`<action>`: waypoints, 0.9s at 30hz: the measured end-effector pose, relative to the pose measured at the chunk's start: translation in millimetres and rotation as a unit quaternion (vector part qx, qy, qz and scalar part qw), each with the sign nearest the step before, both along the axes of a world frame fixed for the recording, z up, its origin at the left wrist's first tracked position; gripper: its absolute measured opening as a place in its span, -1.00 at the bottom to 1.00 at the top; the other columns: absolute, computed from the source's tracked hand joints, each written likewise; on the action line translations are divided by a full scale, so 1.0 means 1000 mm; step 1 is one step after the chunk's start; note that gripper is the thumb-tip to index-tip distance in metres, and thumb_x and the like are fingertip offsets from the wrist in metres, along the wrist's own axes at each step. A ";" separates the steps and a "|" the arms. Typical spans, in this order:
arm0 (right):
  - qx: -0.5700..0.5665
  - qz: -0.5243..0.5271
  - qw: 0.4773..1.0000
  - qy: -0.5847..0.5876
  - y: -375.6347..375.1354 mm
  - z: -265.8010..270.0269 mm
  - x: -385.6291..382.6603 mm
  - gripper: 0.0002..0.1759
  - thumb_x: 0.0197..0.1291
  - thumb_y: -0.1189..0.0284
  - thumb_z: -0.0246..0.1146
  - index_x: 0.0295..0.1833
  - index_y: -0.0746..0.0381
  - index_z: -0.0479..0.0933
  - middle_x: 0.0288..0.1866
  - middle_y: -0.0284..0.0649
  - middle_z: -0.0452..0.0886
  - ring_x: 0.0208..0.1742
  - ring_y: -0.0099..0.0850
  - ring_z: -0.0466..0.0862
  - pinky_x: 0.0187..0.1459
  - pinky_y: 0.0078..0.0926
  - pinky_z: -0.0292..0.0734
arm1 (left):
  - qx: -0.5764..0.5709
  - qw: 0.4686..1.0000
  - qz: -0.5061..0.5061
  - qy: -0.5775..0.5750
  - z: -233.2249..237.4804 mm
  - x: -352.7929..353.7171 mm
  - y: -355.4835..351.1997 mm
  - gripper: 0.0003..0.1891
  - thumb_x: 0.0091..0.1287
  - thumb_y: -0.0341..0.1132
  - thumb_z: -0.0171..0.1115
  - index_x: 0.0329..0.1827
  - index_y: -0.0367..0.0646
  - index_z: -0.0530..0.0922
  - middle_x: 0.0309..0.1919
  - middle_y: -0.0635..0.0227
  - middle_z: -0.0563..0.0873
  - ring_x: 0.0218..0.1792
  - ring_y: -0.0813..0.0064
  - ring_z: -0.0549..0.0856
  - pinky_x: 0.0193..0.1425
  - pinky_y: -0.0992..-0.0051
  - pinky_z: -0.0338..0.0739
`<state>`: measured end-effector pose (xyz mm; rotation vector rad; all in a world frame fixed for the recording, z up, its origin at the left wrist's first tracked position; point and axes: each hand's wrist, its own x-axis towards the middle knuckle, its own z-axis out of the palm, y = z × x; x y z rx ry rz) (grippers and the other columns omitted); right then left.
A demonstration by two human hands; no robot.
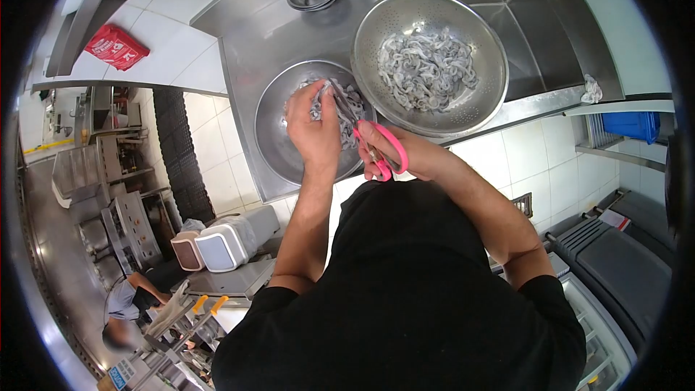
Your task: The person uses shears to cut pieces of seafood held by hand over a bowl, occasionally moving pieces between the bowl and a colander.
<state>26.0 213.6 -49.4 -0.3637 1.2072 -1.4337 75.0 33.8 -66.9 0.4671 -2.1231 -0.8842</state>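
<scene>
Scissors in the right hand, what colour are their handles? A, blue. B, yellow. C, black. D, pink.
D: the scissors in the right hand have pink handles, with the blades at the pale strip that the left hand holds over the steel bowl.

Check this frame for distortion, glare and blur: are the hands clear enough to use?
Head view: heavy fisheye, bowed tile lines, black vignette all round. Head view: mild glare on the colander and steel counter, even light, no hard shadows. Head view: left hand, right hand and pink scissors are sharp; the person at lower left is small and blurred.
</scene>
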 end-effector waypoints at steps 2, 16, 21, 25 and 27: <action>0.019 -0.002 1.000 0.010 -0.002 0.002 -0.002 -0.14 0.46 -0.43 0.06 -0.27 0.25 0.59 -0.45 -0.27 0.59 -0.40 -0.47 0.63 -0.30 -0.52 0.50 | 0.008 1.000 -0.010 -0.005 0.001 0.002 0.002 -0.82 0.41 -0.47 0.45 0.03 -0.24 0.77 -0.11 0.20 0.81 -0.09 0.36 0.76 0.06 0.39 0.62; 0.094 0.007 0.964 0.249 -0.010 -0.016 -0.009 -0.11 0.32 -0.41 0.26 -0.05 0.36 0.65 -0.30 -0.12 0.69 -0.21 -0.25 0.73 -0.10 -0.27 0.57 | 0.384 0.918 -0.070 -0.068 -0.005 0.014 0.004 -0.74 0.57 -0.27 0.37 0.10 -0.30 0.74 -0.34 0.44 0.77 -0.30 0.67 0.69 -0.21 0.58 0.53; 0.138 0.002 0.929 0.343 -0.010 -0.012 -0.007 -0.09 0.25 -0.41 0.33 0.04 0.36 0.64 -0.23 0.00 0.72 -0.15 -0.10 0.73 -0.07 -0.15 0.56 | 0.400 0.903 -0.092 -0.122 0.002 0.019 -0.008 -0.79 0.57 -0.29 0.33 0.03 -0.28 0.73 -0.42 0.44 0.74 -0.36 0.66 0.69 -0.28 0.57 0.50; 0.172 0.027 0.910 0.376 -0.011 -0.011 -0.007 -0.19 0.26 -0.33 0.39 0.06 0.30 0.65 -0.32 -0.12 0.64 -0.29 -0.28 0.63 -0.19 -0.25 0.50 | 0.382 0.901 -0.120 -0.166 0.006 0.019 -0.017 -0.82 0.57 -0.31 0.30 -0.03 -0.27 0.72 -0.46 0.42 0.73 -0.43 0.64 0.68 -0.30 0.56 0.49; 0.171 0.025 0.911 0.374 -0.011 -0.010 -0.007 -0.14 0.24 -0.37 0.37 0.00 0.33 0.65 -0.30 -0.05 0.67 -0.25 -0.18 0.68 -0.16 -0.21 0.53 | 0.379 0.901 -0.124 -0.172 0.005 0.019 -0.019 -0.82 0.56 -0.31 0.29 -0.04 -0.28 0.72 -0.46 0.40 0.74 -0.43 0.64 0.68 -0.30 0.56 0.50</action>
